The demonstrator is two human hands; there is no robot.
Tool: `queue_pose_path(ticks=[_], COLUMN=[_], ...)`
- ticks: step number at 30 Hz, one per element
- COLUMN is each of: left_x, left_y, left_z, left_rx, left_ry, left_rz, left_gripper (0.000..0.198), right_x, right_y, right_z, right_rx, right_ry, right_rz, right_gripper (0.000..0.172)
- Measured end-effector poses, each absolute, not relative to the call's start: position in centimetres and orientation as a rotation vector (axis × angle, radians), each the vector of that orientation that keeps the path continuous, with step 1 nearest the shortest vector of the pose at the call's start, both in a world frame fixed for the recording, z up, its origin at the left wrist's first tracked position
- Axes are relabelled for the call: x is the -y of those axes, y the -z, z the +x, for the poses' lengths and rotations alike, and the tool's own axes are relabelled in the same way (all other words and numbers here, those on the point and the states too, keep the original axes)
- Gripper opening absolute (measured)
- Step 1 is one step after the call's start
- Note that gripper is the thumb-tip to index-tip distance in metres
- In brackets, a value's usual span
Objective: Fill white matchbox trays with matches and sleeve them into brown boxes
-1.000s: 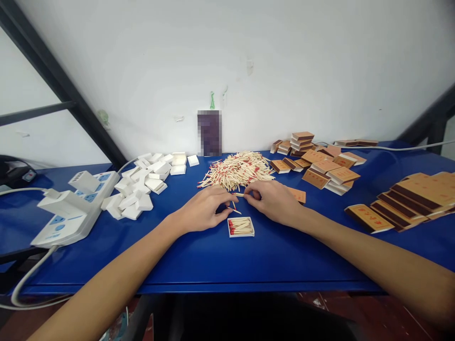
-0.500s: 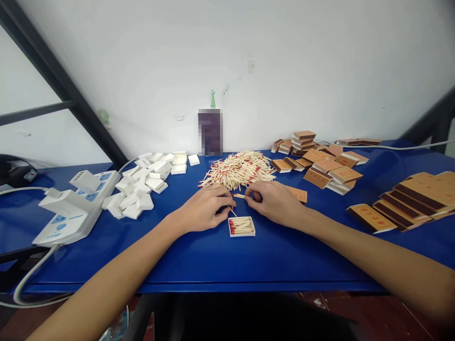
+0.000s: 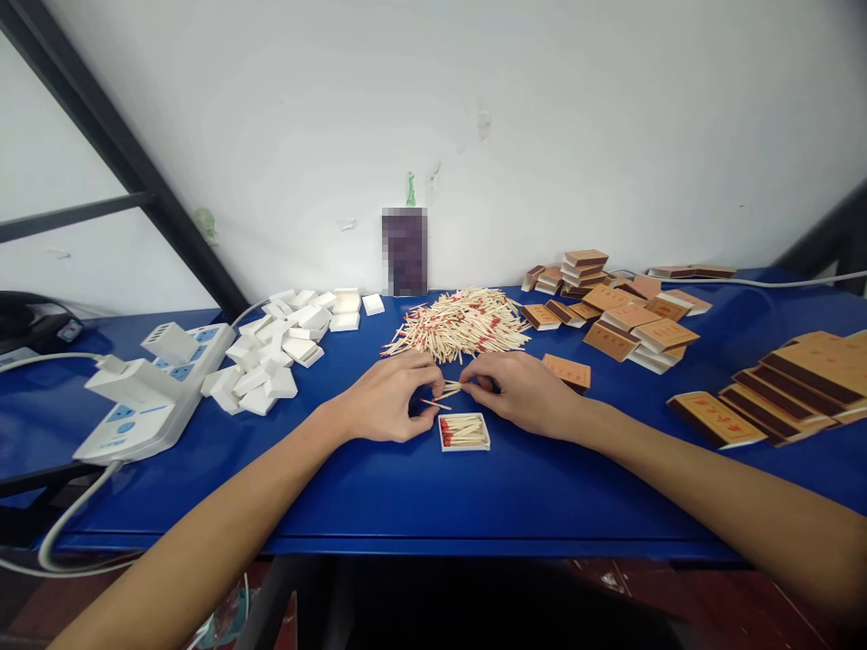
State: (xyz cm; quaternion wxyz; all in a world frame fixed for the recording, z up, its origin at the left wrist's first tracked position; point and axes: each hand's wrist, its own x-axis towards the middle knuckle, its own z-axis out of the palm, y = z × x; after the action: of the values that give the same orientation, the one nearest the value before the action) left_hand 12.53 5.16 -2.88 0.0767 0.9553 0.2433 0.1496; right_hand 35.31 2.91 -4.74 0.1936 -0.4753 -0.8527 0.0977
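White card tray (image 3: 465, 448), matches (image 3: 464, 431) inside. Just beyond it, our right hand (image 3: 511, 384) pinches loose matches (image 3: 452, 386); our left hand (image 3: 386, 397) curls around another stick (image 3: 433, 403) (held or merely touched, we cannot tell). We judge this a gathering step; the next calls for evening the ends. Our curled fingers hide several match tips.

The match pile (image 3: 461, 325) lies behind the tray (image 3: 467, 448)

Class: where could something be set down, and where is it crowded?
Free: blue table between the match tray and near edge; also between the white trays and left hand. Crowded: match pile, and brown boxes at right.
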Motion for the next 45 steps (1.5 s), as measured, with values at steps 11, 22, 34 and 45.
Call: queue_pose_path(ticks=[11, 22, 34, 45], left_x=[-5.5, -5.6, -5.6, -5.6], left_y=[3.5, 3.6, 3.5, 3.6], left_z=[12.8, 13.4, 13.6, 13.5], left_rx=[-0.895, -0.913, -0.901, -0.896], left_ry=[-0.476, -0.386, -0.370, -0.270], left_rz=[2.840, 2.843, 2.828, 2.915], left_gripper=[0.018, 0.018, 0.023, 0.024], right_x=[-2.9, -3.1, -3.7, -3.8], right_y=[5.0, 4.3, 4.8, 5.0], right_z=[35.1, 35.0, 34.9, 35.0], right_rx=[2.461, 2.409, 2.367, 2.387], right_ry=[-0.304, -0.415, -0.485, -0.386], right_rz=[-1.145, -1.158, -1.148, -1.090], right_gripper=[0.020, 0.015, 0.011, 0.014])
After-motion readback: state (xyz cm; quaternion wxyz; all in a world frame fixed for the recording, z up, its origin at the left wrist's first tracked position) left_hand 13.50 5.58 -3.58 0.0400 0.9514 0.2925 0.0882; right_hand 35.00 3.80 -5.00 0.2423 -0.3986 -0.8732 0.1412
